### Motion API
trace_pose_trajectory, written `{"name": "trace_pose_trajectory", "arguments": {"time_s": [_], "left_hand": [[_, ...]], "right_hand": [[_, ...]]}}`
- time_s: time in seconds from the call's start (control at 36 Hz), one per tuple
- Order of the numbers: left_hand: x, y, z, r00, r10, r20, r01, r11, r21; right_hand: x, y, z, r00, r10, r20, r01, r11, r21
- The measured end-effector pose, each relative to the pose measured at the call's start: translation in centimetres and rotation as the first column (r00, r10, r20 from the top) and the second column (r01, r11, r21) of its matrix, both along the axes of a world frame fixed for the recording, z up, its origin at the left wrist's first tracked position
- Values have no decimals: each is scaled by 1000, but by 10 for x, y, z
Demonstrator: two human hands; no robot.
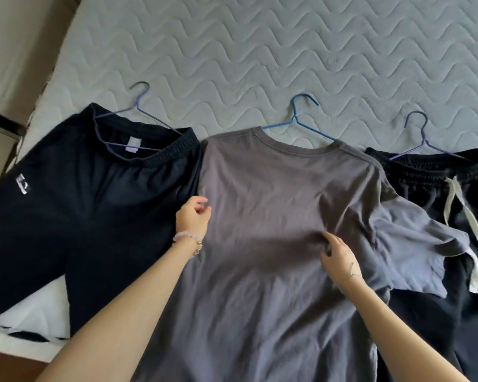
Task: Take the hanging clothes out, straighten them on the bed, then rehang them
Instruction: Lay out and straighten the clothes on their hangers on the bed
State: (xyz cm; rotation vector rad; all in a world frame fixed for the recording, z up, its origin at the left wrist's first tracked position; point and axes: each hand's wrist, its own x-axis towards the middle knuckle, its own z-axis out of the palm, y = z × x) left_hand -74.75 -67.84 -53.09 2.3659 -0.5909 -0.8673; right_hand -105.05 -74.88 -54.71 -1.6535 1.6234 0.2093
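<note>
Head view: your gray T-shirt [260, 188] lies on the bed [260, 51] in the middle of the frame with its blue hanger [295, 119] in the neck, and it runs long from the collar at the top middle down to the bottom edge. Your right hand [338, 257], at the middle right, pinches a bunch of the shirt's cloth, and the messy sleeve [414, 244] lies just to its right, so this hand is nearer to smooth it. Your left hand [192, 219] sits at the shirt's left edge with curled fingers, but I cannot tell if it holds the cloth.
</note>
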Motion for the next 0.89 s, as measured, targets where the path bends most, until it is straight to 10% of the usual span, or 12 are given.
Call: {"name": "trace_pose_trajectory", "arguments": {"time_s": [0.31,0.61,0.89], "left_hand": [[5,6,-11,968,-91,233,11,947,322],[-53,6,1,790,-373,487,391,918,69],[-139,1,-23,673,-718,177,684,696,218]], "right_hand": [[-11,-3,-5,1000,20,-20,-20,1000,3],[-12,-3,-8,1000,-17,-8,16,997,-78],[-23,-2,-2,995,53,-84,-60,994,-87]]}}
